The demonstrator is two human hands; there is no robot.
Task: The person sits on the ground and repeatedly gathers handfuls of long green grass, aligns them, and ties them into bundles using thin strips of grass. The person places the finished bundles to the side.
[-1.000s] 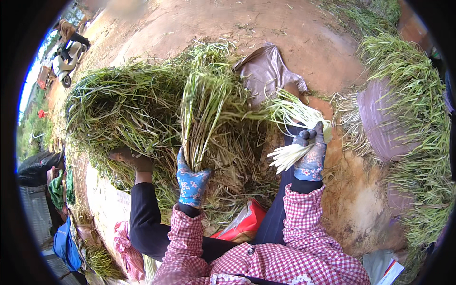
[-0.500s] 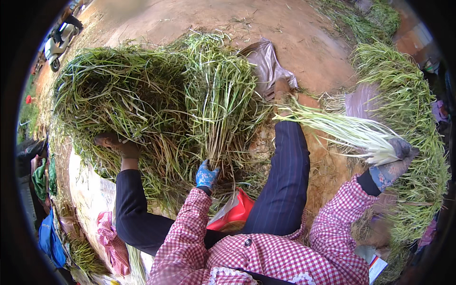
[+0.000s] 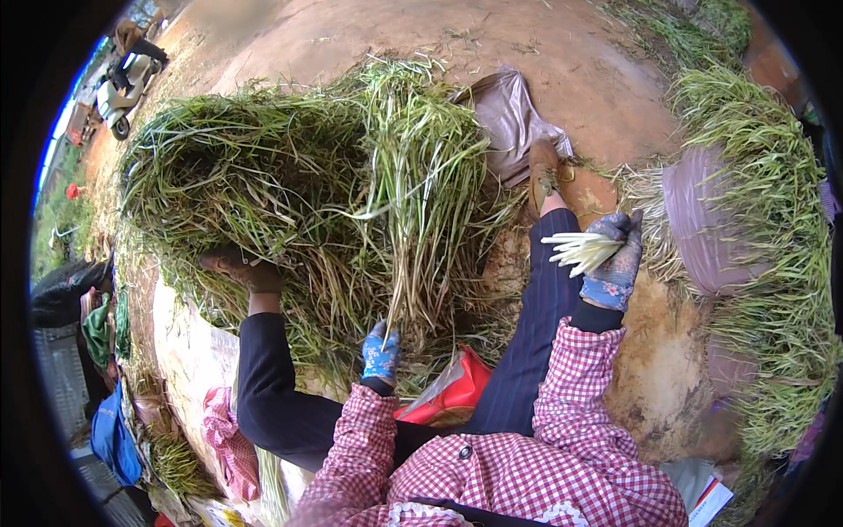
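Note:
My left hand [image 3: 380, 354], in a blue flowered glove, is closed at the lower end of a large heap of long green stalks [image 3: 413, 202]; a thin stalk runs into its fingers. On the right, above my knee, my right hand [image 3: 615, 263], in a soiled glove with a flowered cuff, is wrapped round a bunch of pale stalks [image 3: 575, 250]. Their whitish ends stick out leftward from the fist, and the rest of the bunch is hidden. The heap lies tangled between my spread legs and far to the left.
A long row of leafy green stalks [image 3: 781, 228] with purple wrapping [image 3: 702, 220] lines the right side. Near my lap lies a red bag [image 3: 452, 386]. Purple sheeting [image 3: 514, 123] lies beyond my right foot. A person stands by a pale scooter [image 3: 118, 97] at the far left.
My right hand has moved left and inward from the leafy row, its bunch now showing only short pale ends. The left hand has drawn back slightly toward me. The view has shifted a little.

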